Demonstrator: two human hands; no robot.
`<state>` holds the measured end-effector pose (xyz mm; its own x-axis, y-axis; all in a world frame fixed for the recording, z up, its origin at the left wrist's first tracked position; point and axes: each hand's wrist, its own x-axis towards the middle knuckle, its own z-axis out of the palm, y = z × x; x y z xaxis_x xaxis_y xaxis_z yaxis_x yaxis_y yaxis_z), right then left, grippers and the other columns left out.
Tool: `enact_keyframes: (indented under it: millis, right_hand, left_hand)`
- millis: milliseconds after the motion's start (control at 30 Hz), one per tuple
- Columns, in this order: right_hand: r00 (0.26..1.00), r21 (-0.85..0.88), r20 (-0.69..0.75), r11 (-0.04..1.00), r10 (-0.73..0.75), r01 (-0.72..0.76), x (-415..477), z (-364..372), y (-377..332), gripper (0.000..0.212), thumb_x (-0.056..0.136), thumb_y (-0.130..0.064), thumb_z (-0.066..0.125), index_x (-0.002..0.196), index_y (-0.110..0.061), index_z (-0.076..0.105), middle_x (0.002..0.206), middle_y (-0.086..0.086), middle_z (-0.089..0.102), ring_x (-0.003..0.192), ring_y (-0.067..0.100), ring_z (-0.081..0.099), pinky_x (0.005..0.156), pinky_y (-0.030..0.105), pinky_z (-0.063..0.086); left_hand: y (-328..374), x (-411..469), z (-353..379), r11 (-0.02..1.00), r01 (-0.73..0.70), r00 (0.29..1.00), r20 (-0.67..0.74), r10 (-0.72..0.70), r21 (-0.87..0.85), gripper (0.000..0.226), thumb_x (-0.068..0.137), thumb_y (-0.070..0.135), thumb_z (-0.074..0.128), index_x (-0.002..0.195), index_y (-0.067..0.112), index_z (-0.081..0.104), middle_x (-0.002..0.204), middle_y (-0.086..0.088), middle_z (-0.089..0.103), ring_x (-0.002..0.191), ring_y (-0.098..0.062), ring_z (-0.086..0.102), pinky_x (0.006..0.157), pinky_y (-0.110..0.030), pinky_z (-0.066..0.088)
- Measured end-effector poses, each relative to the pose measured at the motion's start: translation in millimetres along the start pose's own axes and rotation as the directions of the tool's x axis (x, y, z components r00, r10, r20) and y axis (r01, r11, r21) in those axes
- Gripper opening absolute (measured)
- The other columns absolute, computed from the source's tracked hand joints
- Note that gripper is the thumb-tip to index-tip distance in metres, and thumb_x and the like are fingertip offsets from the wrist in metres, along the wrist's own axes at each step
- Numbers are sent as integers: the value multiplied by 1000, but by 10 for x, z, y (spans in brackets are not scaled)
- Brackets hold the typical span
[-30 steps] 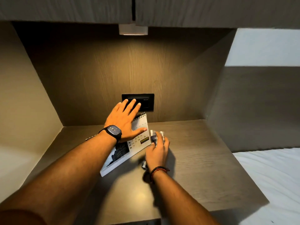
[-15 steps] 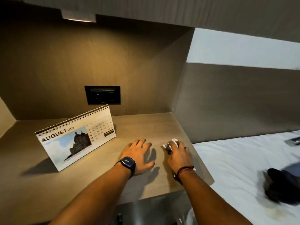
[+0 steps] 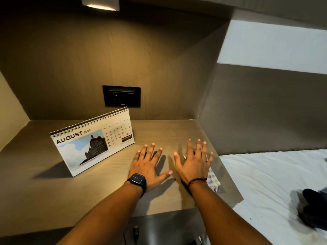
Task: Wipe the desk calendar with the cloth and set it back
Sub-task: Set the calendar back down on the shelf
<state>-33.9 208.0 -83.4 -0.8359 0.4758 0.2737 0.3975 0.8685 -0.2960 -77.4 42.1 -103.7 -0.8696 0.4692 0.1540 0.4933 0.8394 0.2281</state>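
Note:
The desk calendar [image 3: 88, 144] stands upright on the wooden desk [image 3: 44, 200], left of centre, showing AUGUST with a building photo and a date grid. My left hand [image 3: 148, 167] lies flat on the desk to its right, fingers spread, holding nothing. My right hand [image 3: 193, 163] is spread flat beside it. The checked cloth [image 3: 213, 180] lies on the desk under and to the right of my right hand, mostly hidden by it.
A black socket panel [image 3: 122, 96] sits in the back wall behind the calendar. A lamp [image 3: 100, 4] glows overhead. A side panel [image 3: 265, 110] closes the desk on the right, with a white bed [image 3: 269, 191] and a dark object [image 3: 315, 209] beyond.
A second ago my left hand pressed the calendar flat while my right held the cloth. Now the calendar stands upright, and both hands rest open on the desk with the cloth released.

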Motion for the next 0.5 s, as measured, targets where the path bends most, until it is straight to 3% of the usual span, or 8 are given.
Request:
enact_keyframes:
  millis: [67,133,233,300,400,500]
  right_hand:
    - [1000,185,-21,983,-10,14,114,-6,-330,72,81,-63,38,141,-25,29,155,12,25,145,29,16,116,51,15]
    - [1000,430,9,903,-11,6,240,-7,-730,67,82,-55,50,138,-20,36,150,14,33,139,31,30,111,46,29]
    - [995,673,101,738,-25,-50,380,-7,-1308,65,82,-48,59,136,-20,37,144,13,40,132,31,39,106,39,35]
    - [983,751,178,652,-45,-106,428,-13,-1641,68,80,-49,60,138,-23,34,145,12,39,132,30,38,106,39,34]
    - [954,805,286,562,-85,-191,447,-3,-2003,79,79,-55,59,144,-26,23,153,10,28,139,30,30,111,44,29]
    - [919,821,380,495,-100,-286,464,25,-2229,85,78,-64,53,146,-28,16,155,9,27,139,33,30,112,50,28]
  left_hand:
    - [-204,-27,-221,995,100,988,-114,-103,-30,94,70,85,11,145,33,-6,158,-3,-10,143,-24,-13,114,-43,-7]
    - [-442,-79,-512,976,194,940,-263,-215,-104,89,75,79,23,147,29,2,159,-5,-3,144,-24,-7,116,-44,-1]
    - [-784,-205,-943,946,232,819,-479,-316,-227,83,76,67,38,145,24,20,157,-9,14,144,-27,8,115,-45,13]
    - [-998,-311,-1157,940,254,756,-559,-339,-227,82,76,63,42,145,23,21,156,-10,16,143,-28,11,113,-47,17]
    - [-1259,-460,-1324,872,367,627,-607,-489,-323,85,76,59,48,146,20,19,156,-11,14,141,-31,17,112,-50,20]
    - [-1386,-526,-1322,662,451,476,-465,-746,-599,85,81,54,53,147,17,14,156,-14,13,140,-34,18,112,-50,20]
